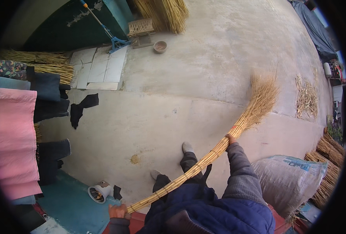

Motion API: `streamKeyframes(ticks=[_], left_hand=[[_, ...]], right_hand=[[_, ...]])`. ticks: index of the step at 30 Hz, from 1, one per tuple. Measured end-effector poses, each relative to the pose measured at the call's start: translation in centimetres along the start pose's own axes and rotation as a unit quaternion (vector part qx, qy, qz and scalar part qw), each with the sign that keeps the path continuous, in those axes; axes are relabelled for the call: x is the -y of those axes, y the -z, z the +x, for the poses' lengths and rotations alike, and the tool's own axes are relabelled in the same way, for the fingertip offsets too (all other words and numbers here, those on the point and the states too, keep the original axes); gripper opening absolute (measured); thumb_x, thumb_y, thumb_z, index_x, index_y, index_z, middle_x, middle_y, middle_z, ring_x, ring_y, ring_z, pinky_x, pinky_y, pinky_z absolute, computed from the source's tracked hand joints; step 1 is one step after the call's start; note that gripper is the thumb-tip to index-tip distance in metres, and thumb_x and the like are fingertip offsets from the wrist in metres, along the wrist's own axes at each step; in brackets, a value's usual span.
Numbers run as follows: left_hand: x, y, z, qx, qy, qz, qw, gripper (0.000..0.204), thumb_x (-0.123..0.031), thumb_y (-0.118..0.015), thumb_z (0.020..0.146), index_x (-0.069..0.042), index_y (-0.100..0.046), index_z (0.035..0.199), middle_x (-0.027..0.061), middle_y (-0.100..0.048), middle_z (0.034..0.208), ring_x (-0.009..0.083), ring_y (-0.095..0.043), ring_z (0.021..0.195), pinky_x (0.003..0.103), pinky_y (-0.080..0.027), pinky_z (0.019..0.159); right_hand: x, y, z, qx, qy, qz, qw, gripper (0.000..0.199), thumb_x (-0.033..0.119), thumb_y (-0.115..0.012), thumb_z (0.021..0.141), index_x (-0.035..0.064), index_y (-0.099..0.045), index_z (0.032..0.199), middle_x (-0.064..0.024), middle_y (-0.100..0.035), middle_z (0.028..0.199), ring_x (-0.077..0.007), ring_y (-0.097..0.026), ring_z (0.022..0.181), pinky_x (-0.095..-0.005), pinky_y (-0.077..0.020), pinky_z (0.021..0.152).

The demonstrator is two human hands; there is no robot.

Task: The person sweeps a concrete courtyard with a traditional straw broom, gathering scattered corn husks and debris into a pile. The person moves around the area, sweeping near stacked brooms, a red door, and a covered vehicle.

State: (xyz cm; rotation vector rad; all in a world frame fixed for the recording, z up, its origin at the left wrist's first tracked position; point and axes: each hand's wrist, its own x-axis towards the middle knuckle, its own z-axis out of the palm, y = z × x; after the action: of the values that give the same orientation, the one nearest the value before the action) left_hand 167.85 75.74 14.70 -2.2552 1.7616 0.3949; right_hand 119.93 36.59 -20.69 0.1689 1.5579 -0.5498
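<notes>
One broom [198,165] slants left of the sack [286,183], its bushy end [262,99] reaching farther forward; the left hand [118,211] is curled round its thin end [138,206], the right hand [231,139] round it nearer the bushy end

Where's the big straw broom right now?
In the head view, the straw broom slants from the left hand at lower left, across the legs, through the right hand, its bristles right of centre.

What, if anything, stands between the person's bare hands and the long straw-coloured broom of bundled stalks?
Nothing visible: the bare left hand grips the long straw-coloured broom at its handle end, the bare right hand near its brush.
</notes>
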Motion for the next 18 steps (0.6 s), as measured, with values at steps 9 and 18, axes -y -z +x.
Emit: streamKeyframes(ticks=[9, 18], left_hand=[[-4.9, -3.1, 0.6, -0.090, -0.063, -0.003, 0.994, 0.028, -0.029, -0.067, 0.055, -0.012, -0.046, 0.050, 0.0092, -0.048, 0.047, 0.0274, -0.051, 0.049, 0.042, -0.036, 0.058], [3.1, -1.9, -17.0, -0.134, 0.084, 0.034, 0.987, 0.022, -0.032, -0.066, 0.067, -0.012, -0.061, 0.067, 0.0121, -0.060, 0.062, 0.0311, -0.059, 0.064, 0.046, -0.045, 0.066]], right_hand=[[7.0, 7.2, -9.0, 0.151, 0.223, 0.185, 0.945, 0.033, 0.025, -0.068, 0.075, 0.0080, -0.053, 0.100, -0.0101, -0.057, 0.085, -0.0277, -0.060, 0.075, -0.0449, -0.0539, 0.071], [-10.8, -3.4, -11.4, 0.281, 0.022, 0.200, 0.939, 0.032, 0.017, -0.069, 0.073, 0.0024, -0.054, 0.097, -0.0121, -0.058, 0.080, -0.0271, -0.060, 0.071, -0.0434, -0.0538, 0.067]])
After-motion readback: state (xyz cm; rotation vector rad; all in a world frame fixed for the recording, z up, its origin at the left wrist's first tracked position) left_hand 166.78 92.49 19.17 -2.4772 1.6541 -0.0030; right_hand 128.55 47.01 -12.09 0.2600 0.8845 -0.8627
